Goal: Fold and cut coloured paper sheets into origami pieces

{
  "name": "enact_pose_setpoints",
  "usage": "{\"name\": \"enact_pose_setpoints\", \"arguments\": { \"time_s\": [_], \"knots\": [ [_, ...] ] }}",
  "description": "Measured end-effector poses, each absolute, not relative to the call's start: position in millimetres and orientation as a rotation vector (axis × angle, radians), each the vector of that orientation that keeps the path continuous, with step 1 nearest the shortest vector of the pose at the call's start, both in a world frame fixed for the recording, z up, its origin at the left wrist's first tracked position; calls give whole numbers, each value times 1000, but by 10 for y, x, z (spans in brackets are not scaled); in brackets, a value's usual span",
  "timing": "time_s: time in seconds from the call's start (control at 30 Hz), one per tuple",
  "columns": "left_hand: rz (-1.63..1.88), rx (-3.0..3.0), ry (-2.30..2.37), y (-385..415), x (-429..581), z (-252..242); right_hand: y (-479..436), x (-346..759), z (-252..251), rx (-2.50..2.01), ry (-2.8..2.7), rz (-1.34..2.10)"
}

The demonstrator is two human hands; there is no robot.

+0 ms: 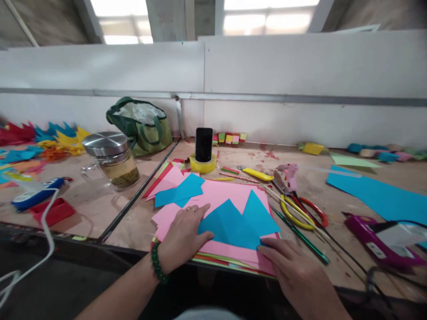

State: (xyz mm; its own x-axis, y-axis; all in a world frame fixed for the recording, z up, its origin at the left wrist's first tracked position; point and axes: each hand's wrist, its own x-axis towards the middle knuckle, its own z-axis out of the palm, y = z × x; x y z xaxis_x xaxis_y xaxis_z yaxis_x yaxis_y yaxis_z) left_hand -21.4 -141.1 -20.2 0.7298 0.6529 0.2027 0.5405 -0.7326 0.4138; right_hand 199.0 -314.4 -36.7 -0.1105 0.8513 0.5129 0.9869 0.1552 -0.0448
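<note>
A blue paper cut with pointed peaks [227, 224] lies on a stack of pink sheets [216, 191] at the table's front edge. My left hand [185, 231] rests at the left end of this blue piece, fingers apart, a green bead bracelet on the wrist. At its lower right corner lies my right hand [290, 262], its fingers extended flat over the edge of the paper. Another blue cut piece [182, 190] lies on pink pieces beyond my left hand. Edges of green, yellow and red sheets show under the stack.
Scissors [296, 211], a yellow cutter [257, 174] and a green pen [300, 235] lie right of the stack. Behind it, a phone [203, 144] stands on a yellow tape roll. A glass tea jar [113, 162] and a green bag [147, 129] stand left; a purple device [380, 242] lies right.
</note>
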Motion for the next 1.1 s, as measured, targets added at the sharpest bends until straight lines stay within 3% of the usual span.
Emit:
{"name": "enact_pose_setpoints", "arguments": {
  "time_s": [0.27, 0.53, 0.7, 0.93, 1.1],
  "knots": [
    [1157, 2808, 530, -1622, -447, -138, -2973, 1774, -230, -1697, -1692, -588],
    [1214, 2799, 507, -1833, -650, -172, -2729, 1637, 26, -1398, -1781, -366],
    [1337, 2685, 589, -1831, -687, -147, -2651, 1600, 123, -1351, -1951, -488],
    [870, 2523, 608, -1786, -589, -107, -2618, 1528, 89, -1352, -2036, -461],
    [823, 2294, 793, -1683, -596, -237, -2654, 1613, 39, -1344, -1936, -389]
  ]
}}
